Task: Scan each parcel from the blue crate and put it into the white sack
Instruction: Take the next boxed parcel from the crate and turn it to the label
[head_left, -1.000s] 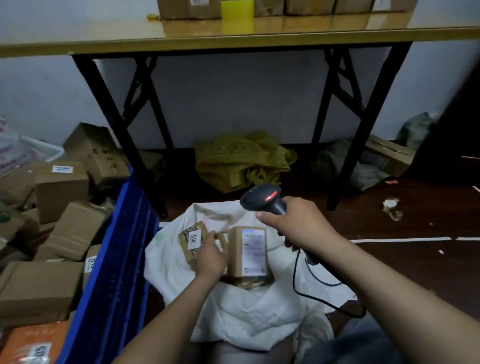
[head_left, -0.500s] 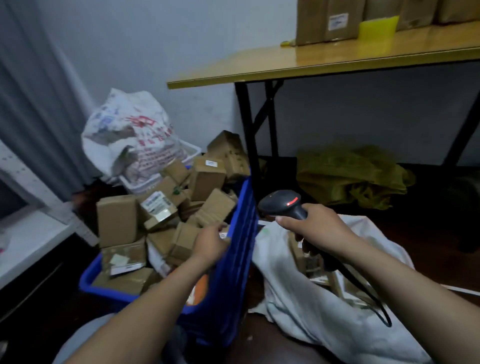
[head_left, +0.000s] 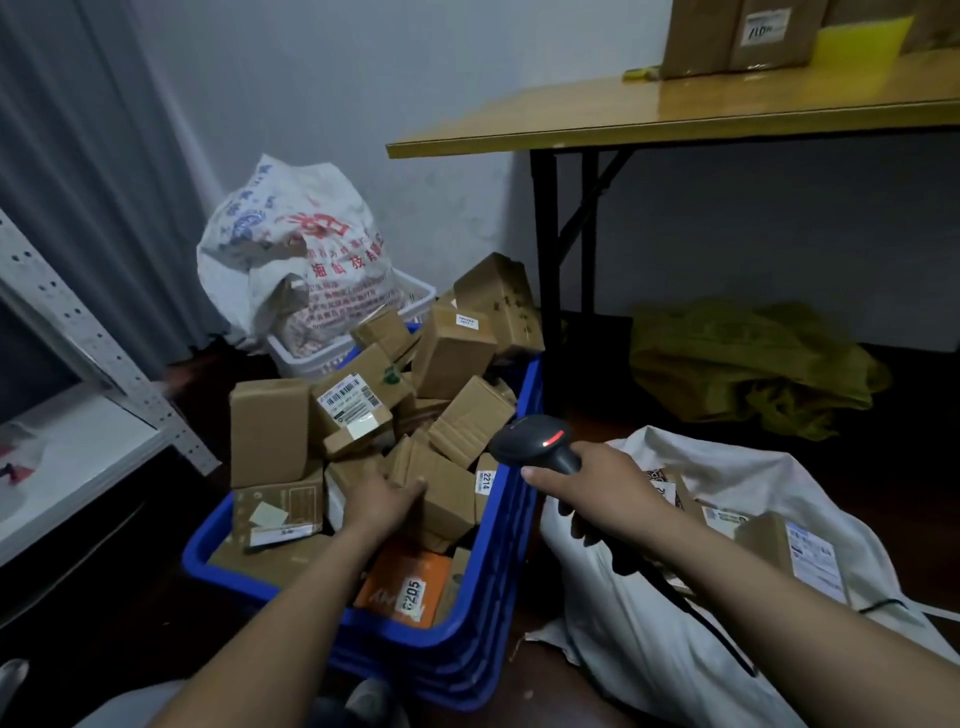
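Observation:
A blue crate (head_left: 498, 597) on the floor is heaped with several brown cardboard parcels. My left hand (head_left: 384, 501) reaches into it and grips a small brown parcel (head_left: 441, 493) near the crate's right wall, thumb on its top edge. My right hand (head_left: 592, 493) holds a black barcode scanner (head_left: 535, 447) by its handle above the crate's right rim, its red light lit. To the right lies the white sack (head_left: 649, 649), open, with several labelled parcels (head_left: 800, 551) inside.
A printed white bag (head_left: 296, 260) sits in a white basket behind the crate. A yellow folding table (head_left: 675, 119) with black legs carries boxes at upper right. Yellow sacks (head_left: 743, 358) lie under it. A grey metal shelf (head_left: 78, 332) stands at left.
The view swung left from the sack to the crate. My left hand left the parcels in the sack, went into the crate and took hold of a small parcel. The scanner stayed in my right hand.

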